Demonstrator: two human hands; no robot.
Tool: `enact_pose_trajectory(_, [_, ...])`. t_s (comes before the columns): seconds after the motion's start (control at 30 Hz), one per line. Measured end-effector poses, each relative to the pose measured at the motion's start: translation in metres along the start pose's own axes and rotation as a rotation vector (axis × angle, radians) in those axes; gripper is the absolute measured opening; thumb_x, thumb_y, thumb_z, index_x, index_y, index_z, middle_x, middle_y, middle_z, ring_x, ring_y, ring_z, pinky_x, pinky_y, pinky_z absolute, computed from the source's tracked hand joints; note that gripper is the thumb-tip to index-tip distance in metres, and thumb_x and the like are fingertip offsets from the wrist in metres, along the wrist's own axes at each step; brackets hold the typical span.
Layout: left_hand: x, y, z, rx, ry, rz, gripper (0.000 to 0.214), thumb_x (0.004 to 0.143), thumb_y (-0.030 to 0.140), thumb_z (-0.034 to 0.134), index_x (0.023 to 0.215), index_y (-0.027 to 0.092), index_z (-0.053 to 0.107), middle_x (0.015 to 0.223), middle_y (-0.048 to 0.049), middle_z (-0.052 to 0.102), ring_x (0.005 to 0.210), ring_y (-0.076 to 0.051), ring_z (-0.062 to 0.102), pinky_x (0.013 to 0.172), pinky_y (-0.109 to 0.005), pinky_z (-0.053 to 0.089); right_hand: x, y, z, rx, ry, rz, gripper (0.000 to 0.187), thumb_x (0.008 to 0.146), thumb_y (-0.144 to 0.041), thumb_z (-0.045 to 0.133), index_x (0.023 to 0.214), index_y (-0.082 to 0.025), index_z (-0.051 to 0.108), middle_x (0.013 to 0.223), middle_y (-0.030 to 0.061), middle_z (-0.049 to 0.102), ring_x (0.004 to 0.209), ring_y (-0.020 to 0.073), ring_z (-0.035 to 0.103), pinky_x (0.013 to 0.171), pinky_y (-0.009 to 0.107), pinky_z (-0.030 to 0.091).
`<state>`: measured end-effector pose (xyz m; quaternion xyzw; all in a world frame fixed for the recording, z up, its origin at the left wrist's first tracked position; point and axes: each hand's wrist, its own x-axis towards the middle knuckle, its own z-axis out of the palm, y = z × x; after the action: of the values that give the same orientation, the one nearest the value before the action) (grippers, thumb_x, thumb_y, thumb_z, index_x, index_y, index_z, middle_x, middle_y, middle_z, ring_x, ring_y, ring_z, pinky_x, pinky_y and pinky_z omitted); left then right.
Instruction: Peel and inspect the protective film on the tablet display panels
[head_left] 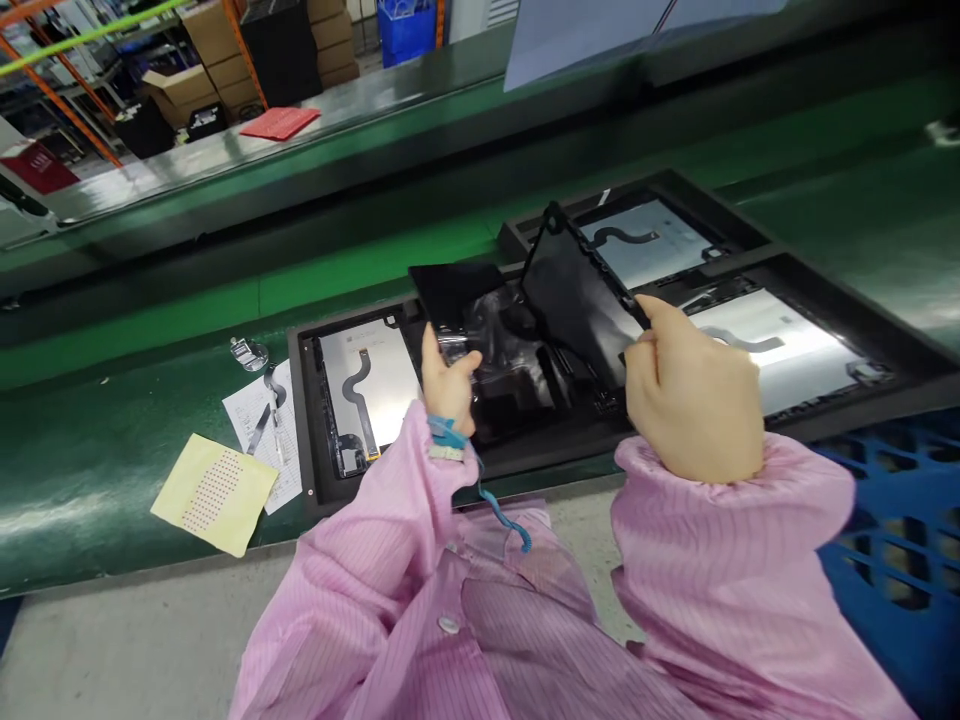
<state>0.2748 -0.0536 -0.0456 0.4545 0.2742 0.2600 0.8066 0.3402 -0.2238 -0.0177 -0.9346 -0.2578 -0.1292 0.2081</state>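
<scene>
My right hand (694, 390) is closed on the edge of a thin black panel (574, 290), which stands tilted above a black tray (304, 430). My left hand (450, 385) grips the edge of a flat dark sheet (454, 285), with crumpled clear plastic film (499, 340) beside its thumb. Around that wrist is a blue band (446, 432) with a coiled cord. In the tray's left part lies a silver-backed screen panel (382, 375) with a dark flex cable; another silver panel (787, 340) lies to the right.
Behind stands a second tray (517, 240) with one more silver-backed panel (656, 240). On the green bench (82, 500) to the left are a yellow sheet (214, 495) with red dots, a printed paper (289, 480) and a pen (277, 425). A blue crate (900, 520) stands at the lower right.
</scene>
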Motion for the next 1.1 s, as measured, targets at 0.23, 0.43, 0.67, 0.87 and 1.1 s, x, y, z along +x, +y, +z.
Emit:
enact_pose_trajectory(0.23, [-0.017, 0.086, -0.091, 0.085, 0.146, 0.321, 0.078, 0.061, 0.015, 0.077, 0.134, 0.031, 0.055, 0.14, -0.0023, 0.062, 0.129, -0.027, 0.059, 0.113, -0.041, 0.045, -0.026, -0.027, 0.017, -0.159, 0.103, -0.145, 0.048, 0.101, -0.026, 0.027, 0.137, -0.008, 0.054, 0.104, 0.0116, 0.07, 0.078, 0.0211, 0.066, 0.064, 0.032, 0.045])
enact_pose_trajectory(0.43, [-0.035, 0.112, -0.139, -0.009, 0.138, 0.393, 0.073, 0.061, 0.02, 0.078, 0.13, 0.035, 0.059, 0.124, -0.0013, 0.072, 0.103, -0.025, 0.073, 0.097, -0.041, 0.057, -0.07, -0.061, 0.075, -0.218, 0.067, -0.377, 0.035, 0.095, -0.016, 0.049, 0.127, -0.012, 0.061, 0.129, 0.005, 0.062, 0.116, 0.0233, 0.059, 0.08, 0.029, 0.056])
enact_pose_trajectory(0.67, [-0.031, 0.089, -0.138, -0.102, 0.041, 0.228, 0.066, 0.052, 0.025, 0.083, 0.116, 0.028, 0.066, 0.105, -0.0027, 0.078, 0.092, -0.027, 0.075, 0.095, -0.046, 0.059, -0.068, -0.054, 0.091, -0.237, -0.085, -0.382, 0.038, 0.093, -0.025, 0.056, 0.129, -0.013, 0.061, 0.129, 0.0096, 0.06, 0.114, 0.0277, 0.058, 0.088, 0.04, 0.059])
enact_pose_trajectory(0.87, [-0.02, 0.088, -0.137, -0.162, 0.148, 0.196, 0.054, 0.055, 0.019, 0.076, 0.107, 0.031, 0.072, 0.075, 0.0034, 0.074, 0.091, -0.026, 0.074, 0.098, -0.047, 0.056, -0.055, -0.05, 0.084, -0.141, -0.387, -0.193, 0.057, 0.095, -0.033, 0.049, 0.148, -0.011, 0.045, 0.151, 0.0219, 0.037, 0.136, 0.0464, 0.04, 0.096, 0.065, 0.05])
enact_pose_trajectory(1.1, [-0.022, 0.081, -0.14, -0.16, 0.167, 0.144, 0.063, 0.053, 0.019, 0.076, 0.114, 0.03, 0.07, 0.092, 0.0008, 0.078, 0.088, -0.024, 0.074, 0.09, -0.041, 0.06, -0.02, -0.048, 0.069, 0.156, -0.406, -0.17, 0.048, 0.096, -0.037, 0.042, 0.134, -0.011, 0.055, 0.138, 0.0192, 0.054, 0.127, 0.0331, 0.055, 0.103, 0.055, 0.052])
